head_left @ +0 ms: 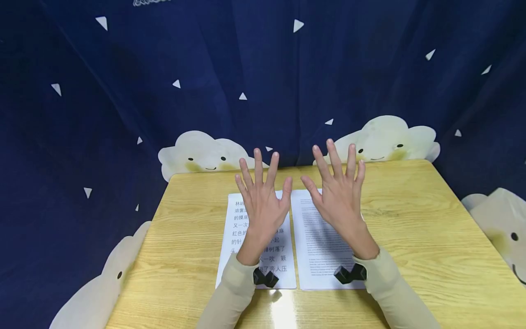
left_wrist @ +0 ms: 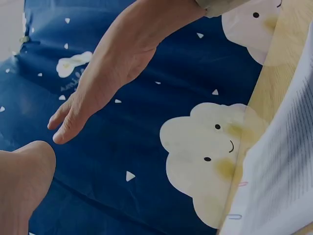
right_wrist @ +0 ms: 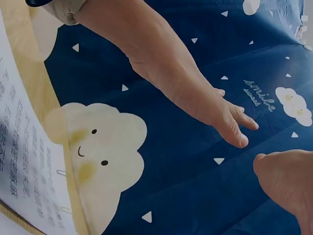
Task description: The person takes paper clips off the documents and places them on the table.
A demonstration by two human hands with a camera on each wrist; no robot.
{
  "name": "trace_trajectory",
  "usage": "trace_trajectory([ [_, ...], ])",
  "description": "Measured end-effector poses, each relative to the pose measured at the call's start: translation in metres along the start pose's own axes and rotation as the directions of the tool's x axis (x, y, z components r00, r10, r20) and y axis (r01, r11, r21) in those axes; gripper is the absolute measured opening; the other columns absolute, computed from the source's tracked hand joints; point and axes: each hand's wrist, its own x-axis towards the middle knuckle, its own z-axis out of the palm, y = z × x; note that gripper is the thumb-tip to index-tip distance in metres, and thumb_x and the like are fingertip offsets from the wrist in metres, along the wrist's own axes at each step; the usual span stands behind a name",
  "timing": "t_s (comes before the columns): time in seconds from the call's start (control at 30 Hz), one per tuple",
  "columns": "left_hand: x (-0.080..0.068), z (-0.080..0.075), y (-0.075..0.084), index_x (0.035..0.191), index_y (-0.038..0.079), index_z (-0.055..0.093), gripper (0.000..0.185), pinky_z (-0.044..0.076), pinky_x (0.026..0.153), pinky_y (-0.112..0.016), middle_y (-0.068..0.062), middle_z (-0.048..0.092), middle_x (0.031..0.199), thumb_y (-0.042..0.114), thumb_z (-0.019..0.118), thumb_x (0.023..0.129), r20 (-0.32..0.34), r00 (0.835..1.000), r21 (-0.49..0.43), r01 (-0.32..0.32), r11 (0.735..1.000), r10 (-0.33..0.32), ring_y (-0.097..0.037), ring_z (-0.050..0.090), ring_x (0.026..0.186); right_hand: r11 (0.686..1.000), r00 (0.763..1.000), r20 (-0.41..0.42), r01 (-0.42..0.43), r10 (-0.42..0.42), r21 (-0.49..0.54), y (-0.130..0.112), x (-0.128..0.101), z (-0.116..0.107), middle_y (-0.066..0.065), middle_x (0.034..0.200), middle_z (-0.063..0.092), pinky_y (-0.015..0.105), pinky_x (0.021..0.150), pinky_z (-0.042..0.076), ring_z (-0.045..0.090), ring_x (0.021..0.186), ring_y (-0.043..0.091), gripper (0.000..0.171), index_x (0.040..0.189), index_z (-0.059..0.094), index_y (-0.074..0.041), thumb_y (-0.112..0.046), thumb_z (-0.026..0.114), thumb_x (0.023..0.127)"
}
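— What are your hands doing?

— Your left hand (head_left: 263, 205) and right hand (head_left: 339, 196) are both raised above the counter (head_left: 411, 219), backs toward you. The fingers (head_left: 258, 167) are straight and spread wide, and neither hand has hold of anything.

— And what lies under them?

— Two white sheets, side by side at the middle of the counter and nearly touching along their inner edges. The left sheet (head_left: 236, 237) carries large Chinese characters in black, set in a few widely spaced lines; your left wrist hides the middle of them. The right sheet (head_left: 318, 246) is filled with small, dense print, too fine to read.

— Anything on the sheets?

— Near their lower edges you can see dark blocks at each wrist, on the cuffs of your pale sleeves; I cannot tell whether they touch the paper.

— What do the wrist views add?

— Each shows the other hand open against the blue cloud-print cloth (head_left: 123, 114), with the edge of a printed sheet (right_wrist: 29, 161) at the side.
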Motion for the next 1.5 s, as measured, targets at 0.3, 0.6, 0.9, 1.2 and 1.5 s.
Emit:
trace_trajectory([
  [0.3, 0.002, 0.023, -0.024, 0.168, 0.037, 0.017, 0.066, 0.0, 0.123, -0.067, 0.001, -0.005, 0.176, 0.057, 0.038, 0.108, 0.052, 0.997, 0.036, 0.06, 0.998, -0.062, -0.04, -0.007, 0.16, 0.996, 0.983, 0.162, -0.084, 0.083, 0.0, 0.02, -0.002, 0.031, 0.001, 0.176, 0.009, 0.069, 0.121, -0.001, -0.011, 0.16, 0.037, 0.075, 0.168, 0.022, -0.03, -0.057, 0.049, 0.104],
  [0.6, 0.003, 0.045, -0.044, 0.168, 0.039, 0.015, 0.066, 0.003, 0.122, -0.069, 0.004, -0.008, 0.176, 0.057, 0.037, 0.108, 0.093, 0.992, 0.039, 0.087, 0.995, -0.09, -0.037, -0.013, 0.16, 0.993, 0.963, 0.248, -0.111, 0.102, 0.024, 0.034, -0.01, 0.062, 0.003, 0.176, 0.01, 0.07, 0.12, 0.002, -0.013, 0.16, 0.036, 0.075, 0.168, 0.023, -0.029, -0.055, 0.052, 0.104],
  [0.9, -0.013, 0.06, -0.08, 0.166, 0.032, 0.028, 0.066, 0.001, 0.121, -0.07, -0.004, 0.005, 0.176, 0.057, 0.041, 0.107, 0.177, 0.977, 0.014, 0.117, 0.993, -0.117, -0.04, -0.009, 0.16, 0.989, 0.953, 0.296, -0.105, 0.07, 0.104, 0.033, -0.025, 0.088, 0.006, 0.175, 0.016, 0.071, 0.12, 0.005, -0.007, 0.16, 0.039, 0.076, 0.167, 0.026, -0.027, -0.056, 0.055, 0.103],
  [1.2, -0.035, 0.068, -0.129, 0.168, 0.033, 0.02, 0.066, 0.0, 0.121, -0.07, -0.007, -0.005, 0.176, 0.046, 0.046, 0.109, 0.257, 0.952, -0.017, 0.175, 0.984, -0.164, -0.041, -0.016, 0.158, 0.985, 0.908, 0.418, -0.087, 0.018, 0.146, 0.028, -0.047, 0.115, 0.01, 0.172, 0.022, 0.072, 0.118, 0.011, 0.003, 0.158, 0.046, 0.072, 0.165, 0.03, -0.02, -0.048, 0.057, 0.105],
  [1.5, -0.036, 0.068, -0.156, 0.165, 0.036, 0.029, 0.064, 0.01, 0.122, -0.069, -0.022, -0.002, 0.173, 0.018, 0.054, 0.109, 0.323, 0.914, -0.048, 0.275, 0.96, -0.246, -0.051, -0.001, 0.156, 0.978, 0.866, 0.499, -0.087, -0.018, 0.187, 0.029, -0.05, 0.128, 0.016, 0.17, 0.027, 0.071, 0.118, 0.012, 0.007, 0.157, 0.05, 0.068, 0.164, 0.032, -0.014, -0.042, 0.056, 0.107],
])
